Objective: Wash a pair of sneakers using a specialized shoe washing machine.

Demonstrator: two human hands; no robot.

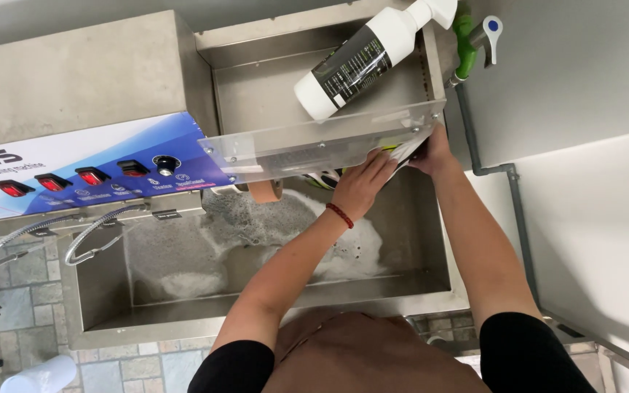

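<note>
My left hand (362, 185) lies flat against a shoe (394, 154) that I am holding up under the clear plastic guard (314, 145) of a steel washing machine; the fingers are spread over its side, pressing it rather than wrapped around it, and a red bracelet (340, 215) sits on that wrist. My right hand (432, 151) has its grip closed on the other end of the same shoe, close to the right wall of the tub, though the guard hides most of the fingers. The shoe looks light-coloured with yellow-green and dark parts, but only slivers show through the plastic. Just left of my left hand a tan roller (265, 191) pokes out beneath the guard. Below my arms the steel basin (103, 291) holds foamy, soapy water (183, 280). On the upper tray, above the guard, a white spray bottle (362, 62) with a dark label lies tilted on its side. To the left runs a blue control panel (89, 175) with red switches (52, 182) and a black knob (164, 162). A green-handled tap (464, 36) stands at the top right corner.
</note>
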